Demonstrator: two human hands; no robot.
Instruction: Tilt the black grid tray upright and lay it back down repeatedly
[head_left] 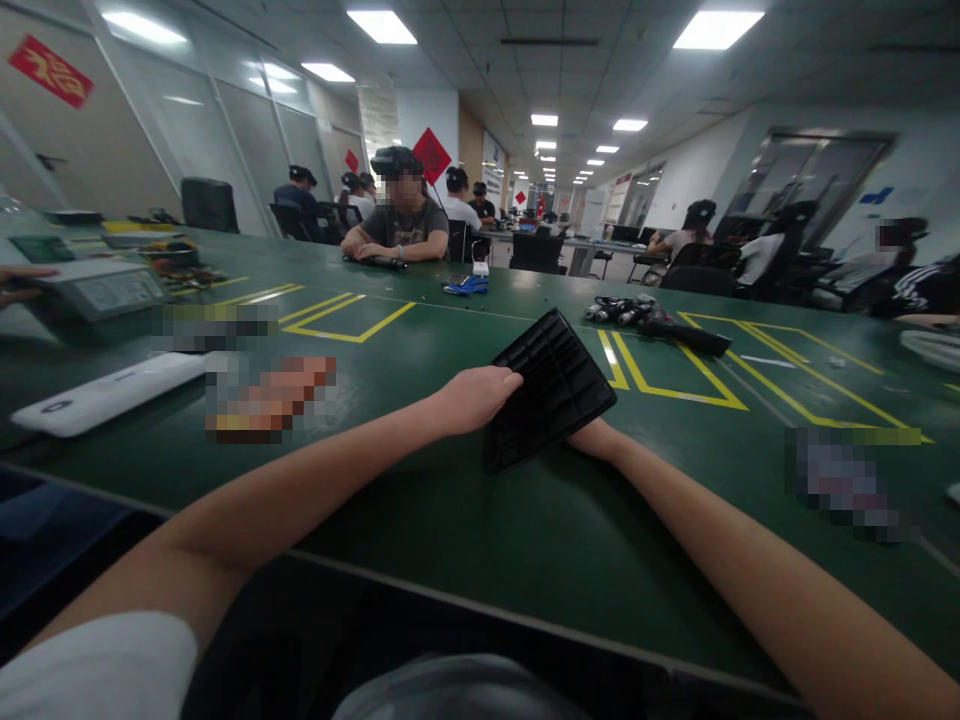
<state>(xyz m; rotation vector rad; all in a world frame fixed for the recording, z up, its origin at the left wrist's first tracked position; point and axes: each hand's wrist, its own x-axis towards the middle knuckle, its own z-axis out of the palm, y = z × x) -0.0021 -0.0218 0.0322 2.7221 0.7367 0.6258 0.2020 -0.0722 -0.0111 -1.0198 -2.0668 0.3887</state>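
Note:
A black plastic panel [559,385] with a ribbed, grid-like face is held tilted above the green table. My left hand [480,396] grips its left edge, thumb lying on the ribbed face. My right hand [595,438] is at the lower right edge, mostly behind the panel; its fingers are hidden, so their grip does not show.
The green table [420,510] has yellow tape outlines. To the left are a white power strip [112,390], a blurred orange-brown object [274,398] and a grey metal box [105,290]. Dark cables [622,310] lie beyond the panel. A person [409,215] sits across.

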